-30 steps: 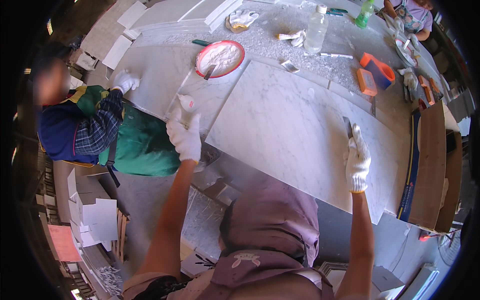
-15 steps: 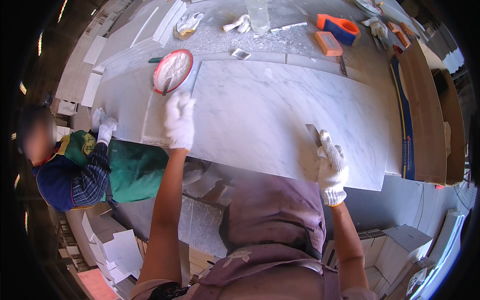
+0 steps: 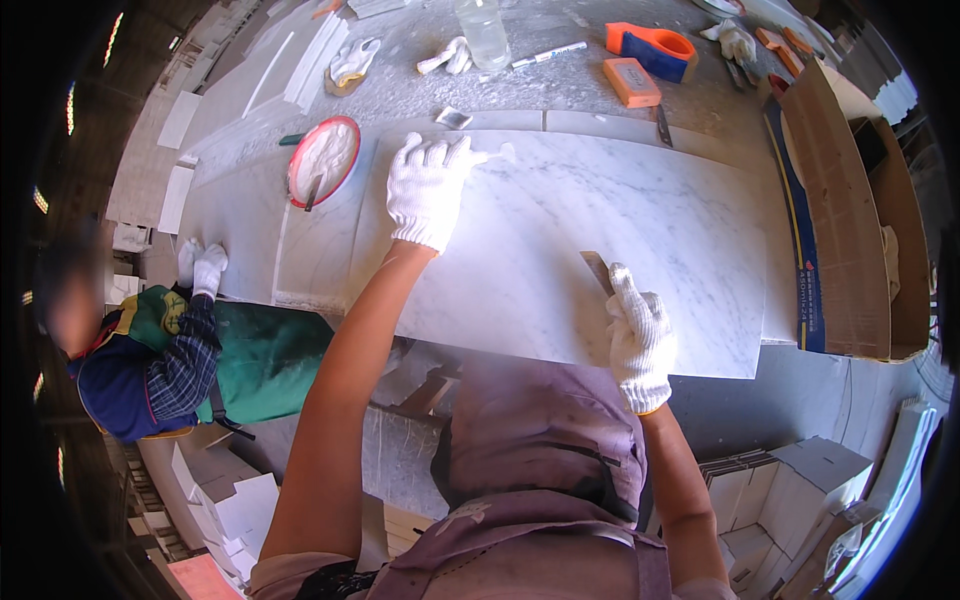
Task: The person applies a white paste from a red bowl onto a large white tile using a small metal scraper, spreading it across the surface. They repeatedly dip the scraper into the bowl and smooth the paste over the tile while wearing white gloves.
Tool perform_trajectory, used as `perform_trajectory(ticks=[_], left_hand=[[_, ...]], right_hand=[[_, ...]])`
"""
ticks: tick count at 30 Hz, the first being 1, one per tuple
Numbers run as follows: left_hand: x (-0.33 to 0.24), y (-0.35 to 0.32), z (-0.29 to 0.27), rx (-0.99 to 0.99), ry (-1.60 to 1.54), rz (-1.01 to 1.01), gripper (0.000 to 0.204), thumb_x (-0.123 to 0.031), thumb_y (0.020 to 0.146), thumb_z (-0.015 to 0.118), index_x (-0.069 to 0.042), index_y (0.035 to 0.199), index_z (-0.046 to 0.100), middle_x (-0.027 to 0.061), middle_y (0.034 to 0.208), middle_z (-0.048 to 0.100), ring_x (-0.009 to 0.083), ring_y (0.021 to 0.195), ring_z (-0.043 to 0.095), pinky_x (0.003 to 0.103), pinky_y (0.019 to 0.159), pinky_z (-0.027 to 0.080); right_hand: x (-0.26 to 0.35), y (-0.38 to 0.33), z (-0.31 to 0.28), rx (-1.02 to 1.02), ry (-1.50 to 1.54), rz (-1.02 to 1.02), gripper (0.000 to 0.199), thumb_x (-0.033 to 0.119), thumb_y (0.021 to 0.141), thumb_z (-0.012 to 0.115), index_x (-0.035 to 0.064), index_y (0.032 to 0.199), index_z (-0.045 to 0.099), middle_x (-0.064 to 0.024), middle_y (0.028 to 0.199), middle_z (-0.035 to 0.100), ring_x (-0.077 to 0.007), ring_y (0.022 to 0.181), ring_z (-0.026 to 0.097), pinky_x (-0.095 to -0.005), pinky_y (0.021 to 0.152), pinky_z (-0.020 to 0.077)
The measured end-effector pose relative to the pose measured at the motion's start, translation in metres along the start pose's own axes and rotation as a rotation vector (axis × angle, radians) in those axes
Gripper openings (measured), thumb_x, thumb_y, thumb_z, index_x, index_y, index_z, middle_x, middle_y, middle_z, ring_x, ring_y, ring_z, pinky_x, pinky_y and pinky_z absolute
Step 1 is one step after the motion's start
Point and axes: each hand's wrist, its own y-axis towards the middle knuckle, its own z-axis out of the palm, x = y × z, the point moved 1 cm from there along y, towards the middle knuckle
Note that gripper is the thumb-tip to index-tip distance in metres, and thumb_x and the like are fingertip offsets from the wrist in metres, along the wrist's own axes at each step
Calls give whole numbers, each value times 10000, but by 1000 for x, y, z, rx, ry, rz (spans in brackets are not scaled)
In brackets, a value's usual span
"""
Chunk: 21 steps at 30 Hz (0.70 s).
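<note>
A large grey-veined white marble slab (image 3: pixel 560 250) lies on the workbench in front of me. My left hand (image 3: pixel 428 190), in a white knitted glove, reaches over the slab's far left part with its fingers apart, nothing seen in them. Just right of its fingers is a small white smear (image 3: pixel 508 153) on the stone. My gloved right hand (image 3: pixel 640 335) grips a putty knife (image 3: pixel 597 270) near the slab's front edge, its flat blade pointing up and left; the handle is hidden in the fist. Left of my left hand stands a red-rimmed bowl (image 3: pixel 357 150) of white paste, a tool (image 3: pixel 313 193) resting in it.
A co-worker's gloved hands (image 3: pixel 207 268) rest at the bench's left edge. A cardboard box (image 3: pixel 850 220) stands at the right end. Along the back are a clear bottle (image 3: pixel 482 35), a marker (image 3: pixel 550 55), an orange block (image 3: pixel 631 82), a tape roll (image 3: pixel 650 48) and stacked slabs (image 3: pixel 265 75).
My left hand has moved right, from beside the bowl to over the slab's far left part. My right hand still holds the putty knife. The view has shifted slightly.
</note>
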Motion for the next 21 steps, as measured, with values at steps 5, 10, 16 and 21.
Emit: perform_trajectory(ticks=[5, 10, 16, 21], left_hand=[[-1, 2, 0, 17, 88, 9, 311, -282, 1020, 663, -139, 1274, 774, 74, 997, 751, 268, 991, 728, 498, 1107, 523], [-5, 7, -4, 20, 107, 57, 306, -272, 1018, 663, -134, 1267, 776, 71, 970, 732, 253, 971, 719, 498, 1109, 519], [-4, 10, -2, -14, 103, 79, 306, -202, 980, 662, -147, 1264, 760, 52, 929, 668, 244, 949, 705, 512, 1125, 509], [-5, 10, 0, -3, 125, 88, 311, -217, 990, 658, -153, 1275, 762, 55, 932, 672, 248, 955, 705, 510, 1132, 505]], right_hand=[[0, 1, -1, 41, 149, 118, 594, -103, 955, 643, 125, 1500, 706, -63, 903, 697, -155, 663, 664, -303, 617, 566], [-1, 2, 0, 20, -21, 2, 576, -88, 967, 645, 119, 1502, 704, -58, 900, 697, -155, 666, 659, -307, 613, 565], [-6, -1, 2, 56, 176, 200, 564, -77, 976, 652, 118, 1503, 702, -59, 890, 699, -154, 654, 657, -307, 608, 565], [-3, 0, 3, 23, 53, 58, 561, -83, 981, 652, 120, 1501, 702, -58, 891, 700, -150, 647, 657, -301, 608, 565]])
